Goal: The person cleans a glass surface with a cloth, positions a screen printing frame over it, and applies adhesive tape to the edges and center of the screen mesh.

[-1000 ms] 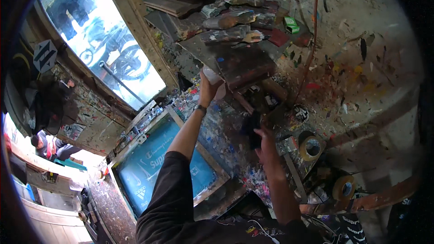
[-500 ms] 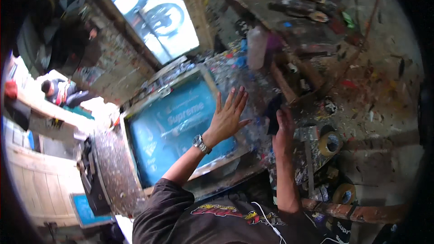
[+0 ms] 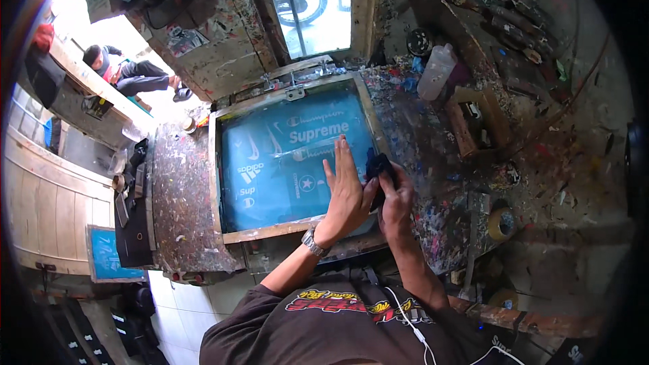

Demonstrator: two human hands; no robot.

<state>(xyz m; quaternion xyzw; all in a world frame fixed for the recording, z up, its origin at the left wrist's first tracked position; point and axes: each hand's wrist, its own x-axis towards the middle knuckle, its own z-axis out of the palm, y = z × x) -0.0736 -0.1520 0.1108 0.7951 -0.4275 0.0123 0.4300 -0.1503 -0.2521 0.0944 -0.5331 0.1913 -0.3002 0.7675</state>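
A big table, all spotted with paint, is holding a wooden frame with a blue screen lying flat in it. The left hand is hovering over the screen's right side, flat, with fingers spread wide and holding nothing. The right hand is wrapping tight around a small black thing just beside the frame's right edge.

Dark object in right hand mostly hidden by fingers, kind unclear; screen frame corner hidden behind left hand
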